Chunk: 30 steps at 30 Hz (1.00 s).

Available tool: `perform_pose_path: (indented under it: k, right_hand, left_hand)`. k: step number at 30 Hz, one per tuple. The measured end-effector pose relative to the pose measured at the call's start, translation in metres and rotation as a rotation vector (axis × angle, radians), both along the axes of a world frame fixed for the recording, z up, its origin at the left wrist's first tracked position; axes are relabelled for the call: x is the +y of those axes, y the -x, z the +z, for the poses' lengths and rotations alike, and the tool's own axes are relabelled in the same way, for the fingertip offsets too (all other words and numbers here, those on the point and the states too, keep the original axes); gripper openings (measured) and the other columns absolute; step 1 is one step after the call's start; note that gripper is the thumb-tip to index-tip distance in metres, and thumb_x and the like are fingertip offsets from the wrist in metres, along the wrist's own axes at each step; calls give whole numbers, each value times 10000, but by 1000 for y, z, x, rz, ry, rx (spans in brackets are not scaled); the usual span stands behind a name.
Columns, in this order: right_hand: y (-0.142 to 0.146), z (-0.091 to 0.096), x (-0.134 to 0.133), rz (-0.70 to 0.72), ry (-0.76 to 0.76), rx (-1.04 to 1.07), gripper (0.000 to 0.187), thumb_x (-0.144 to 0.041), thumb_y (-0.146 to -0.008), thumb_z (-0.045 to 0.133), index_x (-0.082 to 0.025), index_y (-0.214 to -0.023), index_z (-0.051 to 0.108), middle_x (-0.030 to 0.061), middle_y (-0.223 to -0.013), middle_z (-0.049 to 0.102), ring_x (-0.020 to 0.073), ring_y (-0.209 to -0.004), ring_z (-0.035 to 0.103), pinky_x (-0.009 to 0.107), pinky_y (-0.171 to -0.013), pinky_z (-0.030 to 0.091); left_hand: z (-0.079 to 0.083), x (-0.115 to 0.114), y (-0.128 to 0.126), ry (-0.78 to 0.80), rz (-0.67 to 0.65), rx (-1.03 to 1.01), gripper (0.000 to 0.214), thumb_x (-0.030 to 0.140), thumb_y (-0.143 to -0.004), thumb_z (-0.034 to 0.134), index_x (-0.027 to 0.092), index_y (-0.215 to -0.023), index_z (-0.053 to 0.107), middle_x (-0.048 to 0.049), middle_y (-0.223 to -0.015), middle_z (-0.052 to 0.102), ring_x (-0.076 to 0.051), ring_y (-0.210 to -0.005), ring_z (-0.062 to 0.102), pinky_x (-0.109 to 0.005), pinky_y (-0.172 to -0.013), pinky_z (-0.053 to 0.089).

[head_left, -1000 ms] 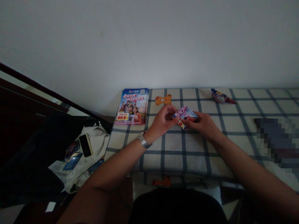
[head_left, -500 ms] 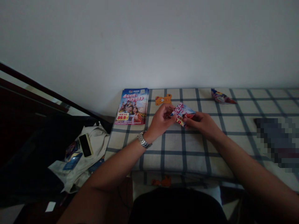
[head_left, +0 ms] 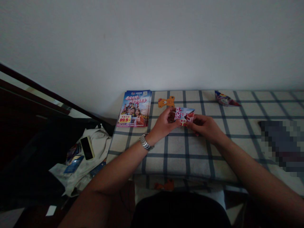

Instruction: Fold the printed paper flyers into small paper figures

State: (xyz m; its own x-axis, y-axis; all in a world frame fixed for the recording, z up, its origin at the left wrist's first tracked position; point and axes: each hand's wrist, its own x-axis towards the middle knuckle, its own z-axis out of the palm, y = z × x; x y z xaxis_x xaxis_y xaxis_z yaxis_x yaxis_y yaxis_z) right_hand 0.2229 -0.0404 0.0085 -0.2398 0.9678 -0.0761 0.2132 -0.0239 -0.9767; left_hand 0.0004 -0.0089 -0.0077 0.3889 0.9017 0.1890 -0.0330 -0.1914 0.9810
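Both my hands hold a small folded colour flyer [head_left: 184, 114] just above the checked tablecloth [head_left: 185, 148]. My left hand [head_left: 163, 123], with a metal watch at the wrist, pinches its left edge. My right hand [head_left: 204, 126] pinches its lower right part. The folded sheet stands nearly upright, its printed face toward me. A stack of flat flyers [head_left: 135, 108] of the same print lies at the table's far left corner, a hand's width left of my left hand.
A folded paper shape [head_left: 224, 98] lies at the far right by the wall. An orange bear print [head_left: 166, 101] marks the cloth behind my hands. A phone [head_left: 87, 147] rests on pale fabric left of the table. A blurred dark patch [head_left: 281, 142] covers the right side.
The folded flyer has turned from lying slanted to standing more upright and has shifted slightly left. Both hands kept their grip and moved a little with it.
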Motion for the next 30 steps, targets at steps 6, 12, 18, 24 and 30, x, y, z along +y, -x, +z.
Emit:
perform_pose_path:
  k: [6,12,18,24,30]
  right_hand:
    - [-2,2,-1,12,-24,-78,316,-490,-871,779,-176,-898,755,-13,-613,622,104,-495,500,240,-452,370]
    - [1,3,-2,43,-47,-114,324,-505,-872,776,-183,-899,757,16,-705,695,120,-534,564,252,-482,430]
    - [1,3,-2,55,31,-48,387,-579,-897,740,-193,-931,743,15,-728,707,139,-577,634,270,-558,528]
    - [-2,3,0,75,-52,-146,441,-620,-933,682,-201,-800,706,25,-696,712,143,-585,632,273,-582,511]
    - [-6,3,0,97,-149,-281,459,-623,-990,589,-223,-782,674,14,-639,674,158,-573,602,283,-567,461]
  left_hand:
    - [4,-2,2,22,-36,128,453,548,-893,759,138,-1079,704,-78,-982,743,-179,-842,663,-294,-767,525]
    - [5,-2,4,-17,21,241,458,595,-897,734,141,-960,739,-24,-813,700,-142,-701,566,-250,-630,419]
    - [4,0,6,0,68,190,443,583,-916,724,163,-1051,754,-58,-955,760,-177,-826,648,-286,-757,502]
    - [5,-2,5,1,80,202,442,585,-920,722,163,-1047,765,-56,-965,770,-179,-833,656,-289,-760,502]
    - [4,-4,3,8,104,219,452,598,-920,720,158,-1018,760,-42,-925,758,-169,-799,634,-278,-725,490]
